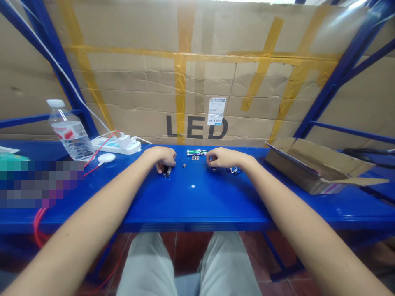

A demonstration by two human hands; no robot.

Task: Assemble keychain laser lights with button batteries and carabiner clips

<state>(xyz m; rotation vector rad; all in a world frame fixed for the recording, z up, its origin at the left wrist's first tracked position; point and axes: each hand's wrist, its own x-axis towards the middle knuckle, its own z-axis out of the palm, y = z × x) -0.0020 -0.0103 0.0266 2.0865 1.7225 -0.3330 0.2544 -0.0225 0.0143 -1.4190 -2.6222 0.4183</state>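
Both my arms reach out over a blue metal table [197, 205]. My left hand [163, 158] is curled, its fingers closed round a small dark cylindrical part [167, 170] that rests on the table. My right hand [222, 158] is also curled, its fingertips pinched on something too small to name. Between the hands lie a row of small green and silver cylinders [196, 152] and a few small silver pieces [194, 158]. A single small silver piece [184, 165] and a white disc [193, 186] lie nearer to me.
A water bottle [69, 130], a white power strip [115, 144] with a plugged charger and a white oval device [106, 158] with a red cable stand at the left. An open cardboard box [317, 168] lies at the right. Taped cardboard [197, 82] forms the back wall.
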